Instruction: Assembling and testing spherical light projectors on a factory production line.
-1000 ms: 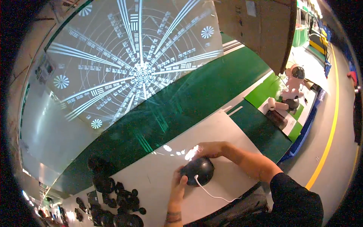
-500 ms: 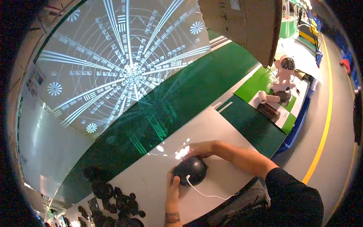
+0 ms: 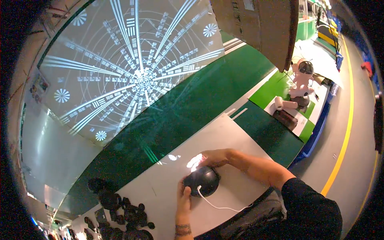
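A round black projector sits on the white tabletop, with a white cable plugged into its near side. Its left side is held by my left hand, the thumb lying on the shell. My right hand curls round the far side, where bright light spills over the fingers; the fingertips there are partly hidden by glare. A test pattern of white rays, rings and small bars glows on the upright panel beyond the table.
Several black round parts lie at the table's left. A cardboard box hangs over the far right. On a green and white mat stand a white astronaut-shaped figure and a white cylinder. A yellow line runs along the floor.
The light patches by my right hand and on the green surface have changed shape. The projected pattern shows slightly further right and lower in view. Both hands keep hold of the projector.
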The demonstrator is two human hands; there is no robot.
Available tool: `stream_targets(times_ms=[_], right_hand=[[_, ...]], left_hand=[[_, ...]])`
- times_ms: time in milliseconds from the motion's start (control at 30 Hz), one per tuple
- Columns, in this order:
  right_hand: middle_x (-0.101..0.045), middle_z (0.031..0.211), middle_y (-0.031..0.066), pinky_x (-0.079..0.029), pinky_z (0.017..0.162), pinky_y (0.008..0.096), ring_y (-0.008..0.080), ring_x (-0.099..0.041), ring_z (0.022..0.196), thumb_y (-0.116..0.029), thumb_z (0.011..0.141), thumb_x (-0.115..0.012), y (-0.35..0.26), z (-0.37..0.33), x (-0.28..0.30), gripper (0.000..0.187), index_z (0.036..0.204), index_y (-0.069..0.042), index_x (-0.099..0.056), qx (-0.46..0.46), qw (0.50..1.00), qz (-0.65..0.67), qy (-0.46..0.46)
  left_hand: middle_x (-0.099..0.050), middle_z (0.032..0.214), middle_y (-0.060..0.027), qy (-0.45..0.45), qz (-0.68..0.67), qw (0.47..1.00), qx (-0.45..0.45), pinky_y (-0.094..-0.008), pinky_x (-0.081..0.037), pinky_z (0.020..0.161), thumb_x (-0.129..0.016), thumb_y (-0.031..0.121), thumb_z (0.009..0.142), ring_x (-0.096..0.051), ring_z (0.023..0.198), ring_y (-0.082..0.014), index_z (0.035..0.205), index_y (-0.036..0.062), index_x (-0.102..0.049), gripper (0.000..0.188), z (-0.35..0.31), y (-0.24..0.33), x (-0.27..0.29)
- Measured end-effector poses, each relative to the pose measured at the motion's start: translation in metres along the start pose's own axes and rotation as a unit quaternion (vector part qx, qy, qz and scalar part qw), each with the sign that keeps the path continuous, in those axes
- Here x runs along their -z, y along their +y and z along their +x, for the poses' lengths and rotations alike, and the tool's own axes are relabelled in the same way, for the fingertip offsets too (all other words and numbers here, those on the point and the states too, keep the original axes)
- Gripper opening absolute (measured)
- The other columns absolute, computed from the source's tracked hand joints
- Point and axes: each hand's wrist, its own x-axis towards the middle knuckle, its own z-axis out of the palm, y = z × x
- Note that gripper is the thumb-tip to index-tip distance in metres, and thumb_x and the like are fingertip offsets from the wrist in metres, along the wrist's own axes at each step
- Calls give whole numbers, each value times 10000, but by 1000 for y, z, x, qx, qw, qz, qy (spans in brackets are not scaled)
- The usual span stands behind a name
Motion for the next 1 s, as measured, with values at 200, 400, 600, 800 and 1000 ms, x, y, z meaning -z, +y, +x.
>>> stream_targets(times_ms=[200, 400, 600, 800, 1000], right_hand=[[-644, 1170, 90, -488, 940, 317, 140, -606, 1061, -184, 917, -661, -16, -1, -5, 465, 1325, -2, -532, -62, 995, 65, 48], [-663, 1151, 78, -497, 912, 310, 134, -611, 1029, -201, 926, -647, -20, -2, 10, 423, 1294, -8, -564, -27, 998, 33, 39], [-655, 1190, 67, -517, 842, 275, 93, -610, 1035, -202, 914, -666, -32, 0, 3, 433, 1287, -5, -571, -49, 997, 10, 58], [-655, 1172, 50, -511, 817, 246, 99, -613, 1021, -199, 922, -655, -51, -5, -6, 429, 1296, -11, -565, -126, 989, 26, 67], [-643, 1238, 93, -450, 971, 316, 143, -584, 1108, -340, 955, -614, -34, 1, -7, 420, 1221, -16, -631, -27, 995, -91, 29]], left_hand=[[-573, 1243, -79, 10, 7, 1000, 11, -346, -425, 1029, -693, 543, 861, -546, 1151, -187, 1326, 11, -483, 737, 2, 7, -8], [-612, 1164, -58, 16, 39, 998, 50, -326, -430, 999, -650, 584, 878, -550, 1122, -162, 1241, 13, -567, 682, 13, 6, -2], [-587, 1230, -81, 27, 51, 998, 28, -326, -426, 1004, -663, 585, 867, -543, 1139, -173, 1298, 2, -504, 742, 11, 12, -6], [-584, 1235, -92, 21, 60, 998, 13, -324, -431, 1006, -681, 586, 851, -543, 1155, -177, 1317, 3, -466, 777, 7, 15, -7], [-580, 1248, -97, 5, 43, 999, 24, -333, -440, 1004, -674, 567, 866, -544, 1160, -186, 1341, 6, -436, 772, -1, 21, -12]])
